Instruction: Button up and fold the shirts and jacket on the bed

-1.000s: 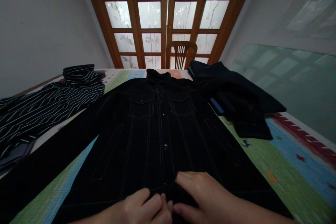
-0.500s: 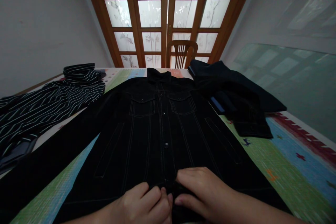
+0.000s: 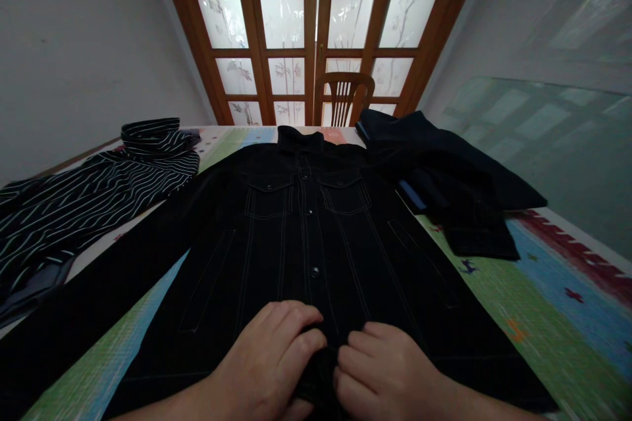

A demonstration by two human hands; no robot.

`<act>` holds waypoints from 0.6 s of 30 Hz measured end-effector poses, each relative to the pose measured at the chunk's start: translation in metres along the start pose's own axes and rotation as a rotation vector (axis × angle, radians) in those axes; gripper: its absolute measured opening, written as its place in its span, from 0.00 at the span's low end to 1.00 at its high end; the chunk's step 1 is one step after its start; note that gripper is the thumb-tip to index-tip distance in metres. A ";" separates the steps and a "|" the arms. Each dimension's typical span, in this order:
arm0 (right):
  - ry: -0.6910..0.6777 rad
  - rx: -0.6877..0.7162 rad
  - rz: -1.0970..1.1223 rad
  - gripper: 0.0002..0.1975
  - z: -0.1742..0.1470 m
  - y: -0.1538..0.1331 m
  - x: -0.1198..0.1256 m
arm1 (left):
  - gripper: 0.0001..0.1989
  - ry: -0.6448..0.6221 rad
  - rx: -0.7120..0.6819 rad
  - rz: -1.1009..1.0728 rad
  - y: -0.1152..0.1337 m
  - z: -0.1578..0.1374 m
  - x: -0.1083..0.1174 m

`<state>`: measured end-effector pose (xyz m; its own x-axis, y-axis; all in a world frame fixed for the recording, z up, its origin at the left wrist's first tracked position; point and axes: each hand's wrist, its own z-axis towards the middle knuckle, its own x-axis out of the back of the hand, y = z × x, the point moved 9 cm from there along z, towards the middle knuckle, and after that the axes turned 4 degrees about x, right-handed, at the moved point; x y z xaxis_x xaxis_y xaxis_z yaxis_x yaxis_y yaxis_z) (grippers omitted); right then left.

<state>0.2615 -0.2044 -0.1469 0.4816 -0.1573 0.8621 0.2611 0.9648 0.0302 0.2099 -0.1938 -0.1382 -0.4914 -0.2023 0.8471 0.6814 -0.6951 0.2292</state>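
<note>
A black denim jacket point(image 3: 269, 250) lies front side up with its collar at the far end. Pale stitching, two chest pockets and a row of metal buttons mark its front. At the lower front opening, my left hand point(image 3: 274, 355) pinches the jacket's front edge between thumb and fingers. Close by on the other side, my right hand point(image 3: 390, 368) has its fingers curled closed on the fabric of the opposite edge. A snap button point(image 3: 315, 272) shows just above the hands. The cloth directly under my fingers is partly hidden.
A black-and-white striped garment point(image 3: 143, 174) lies at the left. Dark folded clothes point(image 3: 459, 154) are stacked at the right, with a jacket sleeve resting against them. A patterned cloth point(image 3: 557, 316) covers the table. Beyond stand a wooden chair point(image 3: 344, 82) and glazed doors point(image 3: 310, 52).
My left hand has moved up slightly and turned, its fingers now arched over the front edge. The right hand has shifted a little lower, its fingers more curled. The jacket has barely moved.
</note>
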 end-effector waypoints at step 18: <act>-0.090 0.135 -0.253 0.15 -0.015 -0.018 0.009 | 0.13 0.089 -0.202 0.116 0.017 -0.002 0.010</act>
<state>0.2734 -0.2265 -0.1475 0.3377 -0.3829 0.8598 0.2467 0.9176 0.3117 0.2155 -0.2095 -0.1264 -0.4682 -0.3422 0.8147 0.6181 -0.7857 0.0252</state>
